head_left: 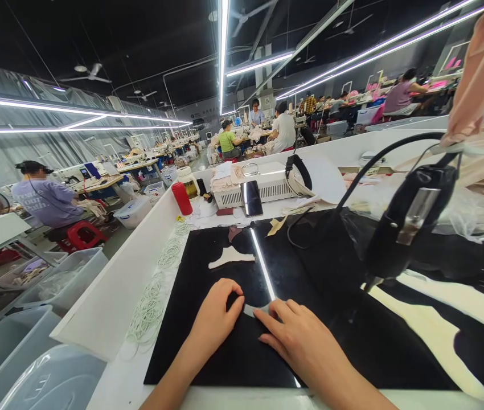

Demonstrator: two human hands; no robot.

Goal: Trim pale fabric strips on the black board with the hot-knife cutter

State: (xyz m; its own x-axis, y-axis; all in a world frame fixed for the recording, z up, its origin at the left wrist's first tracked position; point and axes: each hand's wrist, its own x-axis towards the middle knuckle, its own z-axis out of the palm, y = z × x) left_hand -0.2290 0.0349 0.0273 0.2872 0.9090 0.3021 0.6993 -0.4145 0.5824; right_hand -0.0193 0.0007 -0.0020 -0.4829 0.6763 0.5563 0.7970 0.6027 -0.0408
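Observation:
A small pale grey fabric piece [249, 311] lies on the glossy black board [208, 353] between my hands. My left hand [216, 313] is just left of it, fingers curled, with the thumb and index tips close together. Whether anything is pinched there is too small to make out. My right hand [295, 330] rests on the board with its fingers stretched out, the index finger touching the grey piece. Farther up the board sits a cream curved cut-out [231, 257]. A dark brown scrap [234, 233] and a beige scrap [276, 226] are near the board's far edge.
A black hand-held machine [410, 216] with a cable hangs at the right, above long cream pieces [421, 322]. Coiled pale green loops [150, 310] line the left side. At the back stand a phone [251, 199], a white vented box [229, 198] and a red container [181, 199].

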